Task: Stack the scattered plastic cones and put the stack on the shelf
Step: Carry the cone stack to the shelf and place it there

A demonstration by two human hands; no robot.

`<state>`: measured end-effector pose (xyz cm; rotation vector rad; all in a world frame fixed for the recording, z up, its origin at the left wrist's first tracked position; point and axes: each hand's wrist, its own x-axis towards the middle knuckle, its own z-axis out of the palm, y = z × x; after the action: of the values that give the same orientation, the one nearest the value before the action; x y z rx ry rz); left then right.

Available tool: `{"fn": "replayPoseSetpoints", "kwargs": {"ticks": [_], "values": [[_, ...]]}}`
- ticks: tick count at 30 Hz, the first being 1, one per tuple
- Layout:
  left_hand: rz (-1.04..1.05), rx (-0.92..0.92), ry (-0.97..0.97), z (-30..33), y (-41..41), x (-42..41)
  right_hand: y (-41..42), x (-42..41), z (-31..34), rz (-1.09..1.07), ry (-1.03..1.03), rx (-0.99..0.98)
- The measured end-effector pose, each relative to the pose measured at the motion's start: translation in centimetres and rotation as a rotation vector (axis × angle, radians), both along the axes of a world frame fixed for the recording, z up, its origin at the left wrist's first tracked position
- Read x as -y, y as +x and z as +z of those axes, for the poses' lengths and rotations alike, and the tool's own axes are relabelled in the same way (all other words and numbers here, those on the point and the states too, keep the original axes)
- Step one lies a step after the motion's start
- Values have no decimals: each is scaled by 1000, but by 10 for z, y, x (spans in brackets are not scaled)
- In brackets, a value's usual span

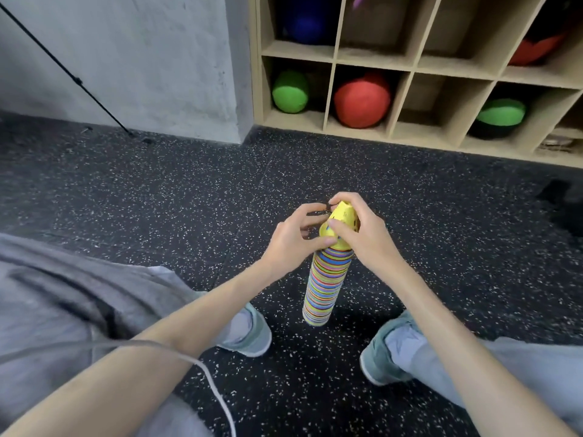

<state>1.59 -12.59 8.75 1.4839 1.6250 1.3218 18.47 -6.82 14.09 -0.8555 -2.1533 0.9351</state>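
Observation:
A tall stack of many-coloured plastic cones (326,285) stands on the dark speckled floor between my feet, leaning slightly to the right. A yellow cone (342,220) caps its top. My right hand (362,230) grips that yellow cone from the right, fingers curled over its tip. My left hand (295,239) is at the cone's left side, thumb against its rim and fingers curled near the tip. The wooden shelf (410,70) with open cubbies stands beyond the stack, at the upper right.
Several cubbies hold balls: a green one (289,91), a red one (361,100), another green one (501,113); a lower middle cubby (424,105) looks unoccupied. My shoes (252,332) flank the stack. A grey wall (126,58) and a black pole (69,74) stand left.

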Motion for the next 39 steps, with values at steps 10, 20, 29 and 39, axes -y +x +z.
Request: {"fn": "replayPoseSetpoints", "kwargs": {"ticks": [10, 20, 29, 39], "values": [[-111, -178, -279, -87, 2, -1, 42, -55, -28, -228, -92, -185], [-79, -166, -425, -171, 31, -8, 100, -95, -66, -330, -267, -293], [4, -41, -457, -195, 44, -18, 142, -111, -95, -455, -365, -348], [7, 15, -473, -205, 51, -26, 168, -109, -121, -548, -484, -394]]}}
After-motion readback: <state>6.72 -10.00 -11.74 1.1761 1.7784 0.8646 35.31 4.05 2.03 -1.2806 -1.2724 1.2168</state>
